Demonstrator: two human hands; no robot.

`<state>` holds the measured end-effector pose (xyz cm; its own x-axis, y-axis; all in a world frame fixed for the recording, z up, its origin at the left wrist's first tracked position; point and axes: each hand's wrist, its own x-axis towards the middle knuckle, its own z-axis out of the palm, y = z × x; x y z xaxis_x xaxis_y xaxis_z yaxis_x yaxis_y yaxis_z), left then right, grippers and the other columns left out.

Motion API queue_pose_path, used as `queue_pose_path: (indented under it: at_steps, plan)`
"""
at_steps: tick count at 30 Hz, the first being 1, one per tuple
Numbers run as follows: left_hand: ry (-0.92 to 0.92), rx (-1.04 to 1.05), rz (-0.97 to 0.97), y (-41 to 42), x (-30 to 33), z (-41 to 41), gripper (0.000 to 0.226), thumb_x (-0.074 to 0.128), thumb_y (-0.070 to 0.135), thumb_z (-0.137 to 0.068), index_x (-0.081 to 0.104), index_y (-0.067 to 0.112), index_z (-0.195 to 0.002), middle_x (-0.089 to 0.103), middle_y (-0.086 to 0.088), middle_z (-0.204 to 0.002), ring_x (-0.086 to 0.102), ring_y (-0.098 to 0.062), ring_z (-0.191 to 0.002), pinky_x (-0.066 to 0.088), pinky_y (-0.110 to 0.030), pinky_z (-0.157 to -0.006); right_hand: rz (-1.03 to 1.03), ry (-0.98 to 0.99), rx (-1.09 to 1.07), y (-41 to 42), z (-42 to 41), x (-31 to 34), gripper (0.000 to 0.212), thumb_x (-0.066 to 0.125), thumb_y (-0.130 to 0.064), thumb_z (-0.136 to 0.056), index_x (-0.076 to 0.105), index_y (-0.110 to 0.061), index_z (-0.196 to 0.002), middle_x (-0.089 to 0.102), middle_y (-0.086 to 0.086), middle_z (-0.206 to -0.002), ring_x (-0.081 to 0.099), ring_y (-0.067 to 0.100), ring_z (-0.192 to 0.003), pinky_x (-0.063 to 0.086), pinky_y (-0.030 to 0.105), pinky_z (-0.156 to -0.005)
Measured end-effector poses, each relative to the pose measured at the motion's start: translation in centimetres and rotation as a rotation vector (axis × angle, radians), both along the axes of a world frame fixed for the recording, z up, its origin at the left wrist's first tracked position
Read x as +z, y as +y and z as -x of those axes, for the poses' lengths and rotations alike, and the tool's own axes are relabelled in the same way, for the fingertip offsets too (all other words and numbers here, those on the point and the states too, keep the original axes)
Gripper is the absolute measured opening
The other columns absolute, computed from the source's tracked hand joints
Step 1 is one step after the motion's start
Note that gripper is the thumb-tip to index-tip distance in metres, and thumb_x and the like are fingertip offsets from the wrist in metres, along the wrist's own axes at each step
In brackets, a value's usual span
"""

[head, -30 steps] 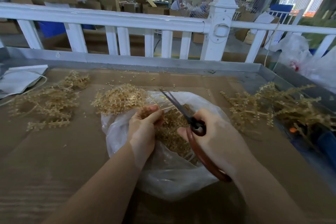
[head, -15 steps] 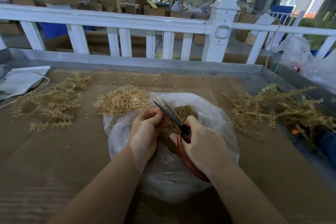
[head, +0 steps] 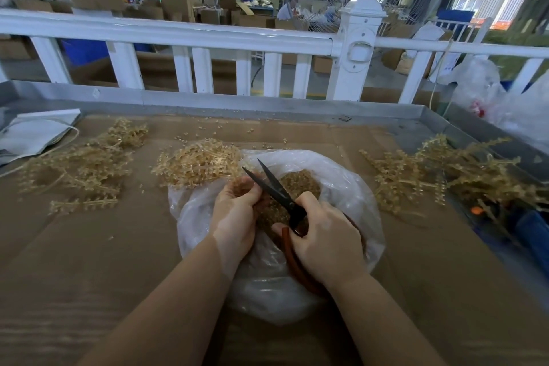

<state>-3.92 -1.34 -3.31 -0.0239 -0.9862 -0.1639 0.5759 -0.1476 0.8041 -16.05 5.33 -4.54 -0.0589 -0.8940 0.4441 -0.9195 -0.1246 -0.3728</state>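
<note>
Fingers (head: pixel 251 197) of the left hand (head: pixel 234 217) are curled tight round a small gold plastic sprig (head: pixel 239 186), held over the mouth of the clear plastic bag (head: pixel 341 178). The right hand (head: pixel 326 235) is wrapped round the red-brown handles of the scissors (head: pixel 274 189). The blades are parted in a narrow V, tips at the sprig.

Progress, my judgement: a mound of clipped bits (head: pixel 300 184) already sits in the bag, so a fair share looks done. 3 heaps of sprigs lie on the cardboard-covered table (head: pixel 89 246):
- the centre heap (head: pixel 199 162) touches the bag's far rim
- the left heap (head: pixel 80 163) lies well apart
- the right heap (head: pixel 430 169) is the bushiest

Plenty left, I reckon.

Hard to make out:
- Which heaps are trimmed and which are waiting, I cannot tell.
- The sprig is mostly buried in the fist, and the cutting point is masked by the blades.
- The handle loops vanish under the right palm.
- Both wrists cover the bag's near side.
- Dark objects at the far right edge are blurred.
</note>
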Motion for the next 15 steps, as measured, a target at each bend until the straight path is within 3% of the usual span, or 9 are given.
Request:
queue_pose_path:
  at_steps: [6,15]
  plan:
    - [0.132,-0.017,-0.005,0.0,0.3,-0.3,0.028,0.043,-0.013,-0.091,0.047,0.009,-0.073,0.062,-0.012,-0.086,0.063,-0.021,-0.078,0.054,-0.030,-0.075,-0.009,-0.034,0.018,0.2,0.2,0.1,0.043,0.061,-0.062,-0.079,0.053,-0.028,-0.103,0.062,-0.009,-0.089,0.058,0.013,-0.088,0.047,0.027,-0.070]
    - [0.102,-0.087,0.030,0.0,0.0,-0.6,0.022,0.053,-0.005,-0.089,0.057,0.009,-0.073,0.066,-0.002,-0.063,0.064,-0.009,-0.054,0.054,-0.018,-0.056,-0.080,-0.042,0.030,0.6,0.7,1.5,0.033,0.054,-0.064,-0.080,0.044,-0.034,-0.090,0.054,-0.013,-0.074,0.046,0.004,-0.068,0.026,0.006,-0.054]
